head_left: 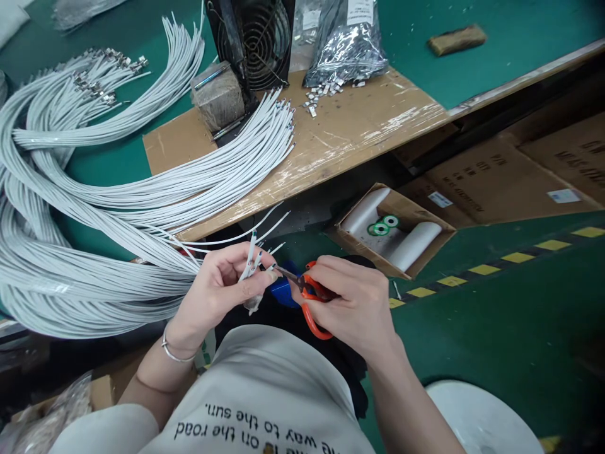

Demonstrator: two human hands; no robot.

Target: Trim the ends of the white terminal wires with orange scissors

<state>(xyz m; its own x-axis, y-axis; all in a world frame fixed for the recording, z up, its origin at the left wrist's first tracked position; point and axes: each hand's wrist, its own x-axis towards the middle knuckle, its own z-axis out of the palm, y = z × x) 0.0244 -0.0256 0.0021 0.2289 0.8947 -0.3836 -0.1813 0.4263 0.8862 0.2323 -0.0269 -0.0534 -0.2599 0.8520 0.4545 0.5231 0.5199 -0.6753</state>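
Observation:
My left hand (227,284) is closed around the ends of several white cables (249,255), with thumb and forefinger pinching one cable tip. In my right hand (352,296) is a pair of scissors (312,296) with orange handles, its dark blades pointing left. The blade tips meet the pinched cable end; whether they are fully closed on it I cannot tell. From the held ends, the thick bundle of white cables (94,309) runs left over the table edge. Another bunch of white cables (227,189) lies on the cardboard with its ends fanned out.
Behind the cables stand a black fan (259,44) and a wrapped block (217,94). Small metal connectors (326,94) lie before a silvery bag (347,47). A brown bar (457,40) rests at the back. An open carton (397,230) with rolls sits below, beyond the cardboard edge (331,170).

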